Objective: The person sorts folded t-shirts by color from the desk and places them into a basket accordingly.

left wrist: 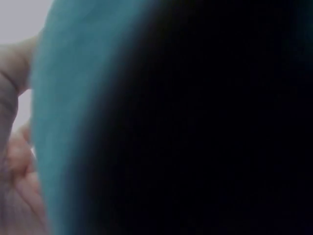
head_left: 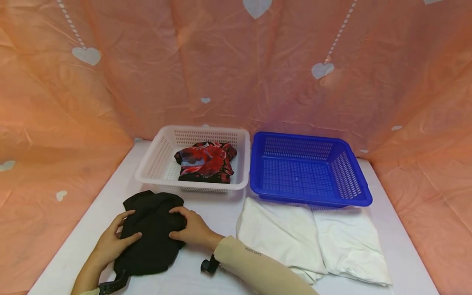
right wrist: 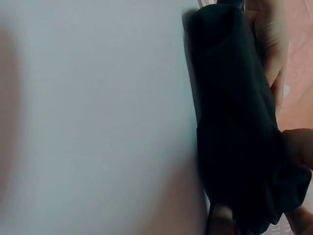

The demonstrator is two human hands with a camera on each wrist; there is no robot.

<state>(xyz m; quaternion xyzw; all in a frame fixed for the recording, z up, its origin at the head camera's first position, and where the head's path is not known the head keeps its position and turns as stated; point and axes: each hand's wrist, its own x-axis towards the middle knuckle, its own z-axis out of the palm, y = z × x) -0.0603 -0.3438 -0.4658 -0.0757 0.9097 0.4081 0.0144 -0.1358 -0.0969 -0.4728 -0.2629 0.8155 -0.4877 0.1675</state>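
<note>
A black folded garment (head_left: 153,246) is at the left front of the white table, between my two hands. My left hand (head_left: 110,241) grips its left side, thumb over the top. From the opposite side my right hand (head_left: 195,229) holds the right edge, with thumb and fingers spread along it. In the left wrist view the dark cloth (left wrist: 195,122) covers most of the picture, and part of the left hand (left wrist: 19,171) shows at the edge. The right wrist view has the garment (right wrist: 234,98) seen edge-on, with the fingertips under it hidden.
Behind the garment stands a white basket (head_left: 147,180) with a folded red and black patterned garment (head_left: 208,162) in it. Right of that is a blue basket (head_left: 309,198). Two white folded cloths (head_left: 276,237) lie in front of it. Orange sheeting (head_left: 221,73) with hearts surrounds the table.
</note>
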